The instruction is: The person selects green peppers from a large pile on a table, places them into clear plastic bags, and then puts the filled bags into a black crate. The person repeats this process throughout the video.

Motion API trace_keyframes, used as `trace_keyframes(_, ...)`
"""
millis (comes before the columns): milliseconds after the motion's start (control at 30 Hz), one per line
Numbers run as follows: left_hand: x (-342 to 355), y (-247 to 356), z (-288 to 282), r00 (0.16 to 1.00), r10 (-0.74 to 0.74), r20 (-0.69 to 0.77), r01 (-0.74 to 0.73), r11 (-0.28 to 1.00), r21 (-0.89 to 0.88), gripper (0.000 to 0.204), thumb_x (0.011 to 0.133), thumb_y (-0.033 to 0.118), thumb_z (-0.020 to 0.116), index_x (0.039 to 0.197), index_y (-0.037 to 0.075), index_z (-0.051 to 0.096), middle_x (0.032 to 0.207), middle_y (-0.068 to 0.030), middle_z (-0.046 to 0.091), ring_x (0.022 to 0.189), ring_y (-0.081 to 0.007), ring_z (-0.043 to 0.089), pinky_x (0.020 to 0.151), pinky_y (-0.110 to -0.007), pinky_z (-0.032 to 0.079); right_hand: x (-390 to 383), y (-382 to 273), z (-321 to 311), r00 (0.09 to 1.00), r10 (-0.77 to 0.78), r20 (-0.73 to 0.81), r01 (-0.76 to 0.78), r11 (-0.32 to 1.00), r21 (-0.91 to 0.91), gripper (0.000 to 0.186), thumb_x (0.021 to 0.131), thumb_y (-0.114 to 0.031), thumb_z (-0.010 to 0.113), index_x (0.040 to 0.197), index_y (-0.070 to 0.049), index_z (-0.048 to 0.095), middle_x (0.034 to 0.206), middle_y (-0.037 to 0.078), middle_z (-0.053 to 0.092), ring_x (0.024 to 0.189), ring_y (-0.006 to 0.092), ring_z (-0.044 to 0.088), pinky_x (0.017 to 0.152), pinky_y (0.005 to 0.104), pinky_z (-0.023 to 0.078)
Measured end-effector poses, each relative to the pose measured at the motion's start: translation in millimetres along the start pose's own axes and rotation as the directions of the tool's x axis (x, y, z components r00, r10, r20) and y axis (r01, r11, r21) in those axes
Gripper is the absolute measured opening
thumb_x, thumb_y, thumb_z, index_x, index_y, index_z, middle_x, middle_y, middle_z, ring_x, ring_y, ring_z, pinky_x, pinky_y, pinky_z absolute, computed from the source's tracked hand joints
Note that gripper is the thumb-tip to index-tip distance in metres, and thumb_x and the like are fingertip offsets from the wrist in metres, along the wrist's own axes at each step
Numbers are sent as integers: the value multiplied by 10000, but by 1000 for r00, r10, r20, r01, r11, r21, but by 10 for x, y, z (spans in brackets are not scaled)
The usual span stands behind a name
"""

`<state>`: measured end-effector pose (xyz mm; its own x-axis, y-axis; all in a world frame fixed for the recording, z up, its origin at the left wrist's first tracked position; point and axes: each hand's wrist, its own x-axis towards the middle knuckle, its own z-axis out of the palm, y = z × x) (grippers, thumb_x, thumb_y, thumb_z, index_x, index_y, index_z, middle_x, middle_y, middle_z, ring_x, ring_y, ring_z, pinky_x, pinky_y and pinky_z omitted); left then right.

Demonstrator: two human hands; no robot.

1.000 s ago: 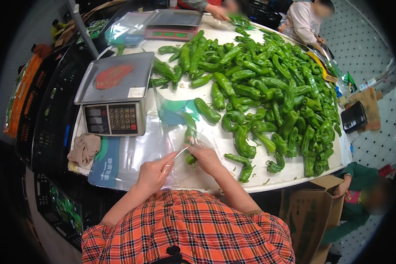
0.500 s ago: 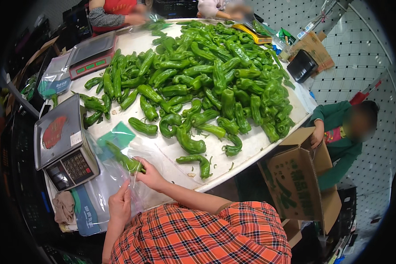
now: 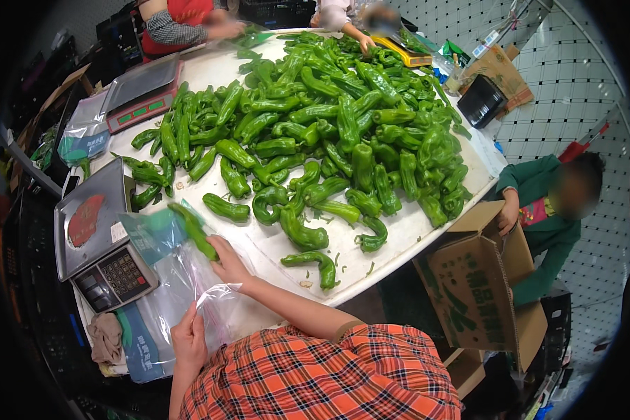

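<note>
My left hand is closed on the edge of a clear plastic bag, low at the left of the table. My right hand, just above it, grips a long green pepper; plastic lies across that wrist, and I cannot tell whether the pepper is inside the bag. A metal scale with a keypad stands left of my hands, beside a stack of printed bags and a crumpled tan cloth. Loose peppers lie just right of my right hand.
A pepper heap covers much of the white table. A red scale and yellow scale stand farther back. Two co-workers work opposite. Another person in green holds a cardboard box at the right.
The view has swung rightward since a second ago. My right hand has raised the pepper slightly away from my left hand. A far co-worker's hand now reaches onto the heap.
</note>
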<state>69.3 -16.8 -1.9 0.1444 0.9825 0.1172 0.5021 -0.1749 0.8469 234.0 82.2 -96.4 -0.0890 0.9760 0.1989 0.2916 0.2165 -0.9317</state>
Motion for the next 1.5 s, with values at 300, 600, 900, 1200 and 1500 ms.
trace_keyframes(300, 139, 135, -101, 979, -192, 73, 192, 981, 4, 314, 860, 52, 476, 1160, -22, 529, 565, 2, 379, 522, -55, 335, 464, -222, 295, 348, -659, -1410, 433, -47, 900, -187, 972, 141, 423, 832, -218, 588, 1202, -31, 503, 1114, 115, 583, 887, 176, 595, 806, 294, 462)
trace_keyframes(600, 151, 127, -153, 960, -274, 58, 275, 961, -9, 288, 866, 59, 487, 1133, -36, 542, 569, 13, 387, 524, -44, 349, 463, -215, 301, 1171, 87, -3130, 834, 40, -550, -549, 159, -821, 703, 693, -310, 700, 1260, -99, 341, 1057, 129, 578, 958, 312, 554, 827, 452, 403)
trace_keyframes(900, 138, -1, -111, 989, -143, 37, 143, 990, 13, 267, 841, 38, 512, 1093, -31, 567, 539, -12, 428, 505, -61, 405, 473, -212, 345, 1055, -283, -3109, 843, 14, -538, 109, 975, 195, 673, 753, -166, 627, 1295, 52, 292, 1125, 144, 538, 942, 162, 552, 786, 259, 448)
trace_keyframes(1200, 112, 146, -143, 980, -177, 90, 173, 983, 54, 442, 696, 29, 668, 1121, -17, 557, 550, 24, 387, 470, -31, 331, 421, -211, 280, 627, -790, -2417, 997, 25, 74, -78, 250, 965, 505, 839, -367, 382, 1175, -2, 472, 1017, 183, 574, 853, 267, 596, 603, 359, 524)
trace_keyframes(1500, 77, 153, -141, 979, -182, 91, 174, 981, 86, 432, 699, 86, 688, 1107, 2, 571, 539, -68, 511, 429, -68, 424, 424, -234, 354, 371, -963, -1980, 994, 96, 61, -64, 37, 997, 443, 921, -333, 310, 1233, -47, 441, 1246, 157, 475, 1085, 270, 510, 827, 404, 473)
